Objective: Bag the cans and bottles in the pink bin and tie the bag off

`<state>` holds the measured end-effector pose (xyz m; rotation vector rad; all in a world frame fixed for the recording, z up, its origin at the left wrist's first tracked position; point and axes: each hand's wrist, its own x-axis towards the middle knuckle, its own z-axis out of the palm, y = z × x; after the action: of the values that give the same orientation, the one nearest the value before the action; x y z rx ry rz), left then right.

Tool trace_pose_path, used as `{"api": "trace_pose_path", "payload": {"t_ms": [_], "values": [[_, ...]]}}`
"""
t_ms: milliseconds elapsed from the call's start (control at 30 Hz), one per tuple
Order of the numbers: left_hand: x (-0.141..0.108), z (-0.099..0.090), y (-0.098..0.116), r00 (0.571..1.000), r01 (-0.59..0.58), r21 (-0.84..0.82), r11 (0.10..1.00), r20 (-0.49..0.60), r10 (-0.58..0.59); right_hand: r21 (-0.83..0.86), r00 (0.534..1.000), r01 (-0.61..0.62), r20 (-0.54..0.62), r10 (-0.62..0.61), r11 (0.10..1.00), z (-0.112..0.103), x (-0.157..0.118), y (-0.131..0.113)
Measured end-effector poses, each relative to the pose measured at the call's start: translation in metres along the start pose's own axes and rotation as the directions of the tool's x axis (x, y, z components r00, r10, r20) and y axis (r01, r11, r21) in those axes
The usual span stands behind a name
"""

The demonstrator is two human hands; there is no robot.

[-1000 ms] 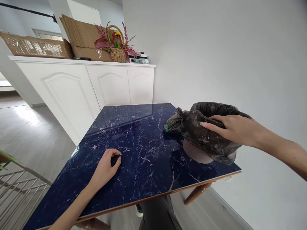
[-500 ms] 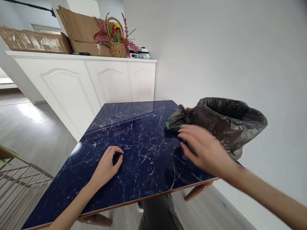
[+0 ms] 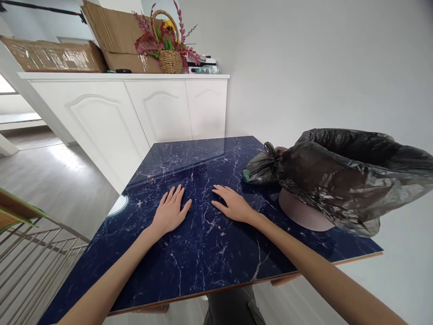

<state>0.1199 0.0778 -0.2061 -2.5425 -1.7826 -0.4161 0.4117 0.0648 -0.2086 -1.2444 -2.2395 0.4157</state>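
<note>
Both hands rest on a dark blue marbled table point(image 3: 203, 253). My left hand point(image 3: 170, 211) lies palm down with its fingers spread, holding nothing. Palm down to its right, my right hand point(image 3: 233, 204) has its fingers stretched out and a little apart, with nothing in it. A pinkish bin point(image 3: 301, 211) lined with a black plastic bag point(image 3: 324, 174) stands at the table's right side, beyond my right hand. The bag's knotted corner point(image 3: 262, 168) lies against the tabletop, left of the bin.
Behind the table a white cabinet point(image 3: 169, 106) carries cardboard boxes point(image 3: 57, 55), a flower basket point(image 3: 171, 62) and a plastic bottle point(image 3: 208, 69). A metal rack point(image 3: 43, 253) stands at the left edge. A wall rises at the right.
My right hand has moved left, away from the bag, and settled on the table. My left hand has opened from a curl and flattened. The view has shifted, showing more of the bin.
</note>
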Motion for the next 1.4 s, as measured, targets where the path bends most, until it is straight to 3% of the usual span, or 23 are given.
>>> {"api": "trace_pose_path", "payload": {"t_ms": [100, 233, 500, 900, 1400], "values": [[0.025, 0.007, 0.001, 1.000, 0.024, 0.020, 1.000, 0.012, -0.025, -0.028, 1.000, 0.017, -0.007, -0.018, 0.999, 0.006, 0.015, 0.007], [0.038, 0.017, -0.002, 1.000, 0.016, 0.023, 1.000, -0.006, -0.016, -0.020, 1.000, 0.013, -0.008, -0.013, 1.000, 0.008, 0.019, 0.012], [0.036, 0.021, -0.006, 0.999, -0.001, 0.024, 1.000, -0.051, 0.002, -0.044, 1.000, 0.026, -0.011, -0.027, 0.999, 0.012, 0.019, 0.013], [0.033, 0.012, -0.006, 1.000, -0.024, 0.010, 1.000, -0.015, 0.024, -0.034, 0.999, 0.034, -0.010, -0.035, 0.999, 0.010, 0.018, 0.008], [0.034, 0.003, -0.004, 0.999, -0.024, 0.120, 0.992, 0.046, 0.019, -0.067, 0.999, 0.012, 0.035, -0.010, 0.998, 0.000, 0.015, -0.002]]}}
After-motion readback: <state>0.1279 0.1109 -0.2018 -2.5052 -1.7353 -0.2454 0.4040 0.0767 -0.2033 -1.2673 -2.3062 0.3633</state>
